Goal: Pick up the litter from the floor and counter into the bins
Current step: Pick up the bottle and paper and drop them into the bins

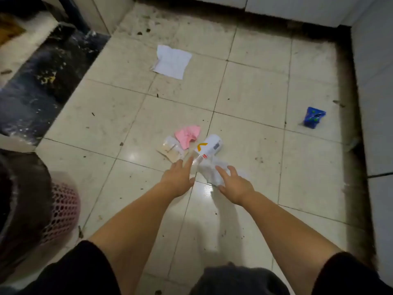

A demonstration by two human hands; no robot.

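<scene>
Litter lies on the tiled floor in front of me. A white paper cup (209, 146) with a yellow mark lies on its side beside a pink paper (188, 135) and a clear plastic wrapper (170, 149). My left hand (177, 177) reaches toward the cup's base with fingers spread, holding nothing. My right hand (234, 184) rests with spread fingers on a crumpled white plastic bag (209, 170); whether it grips the bag is unclear. A white sheet of paper (172, 61) lies farther away. A blue wrapper (313, 117) sits at the right.
A pink mesh bin (63, 209) with a dark bag liner stands at the lower left. A dark marble threshold (42, 88) runs along the left. White walls or cabinets (374, 81) border the floor at the back and right. Small dirt specks dot the tiles.
</scene>
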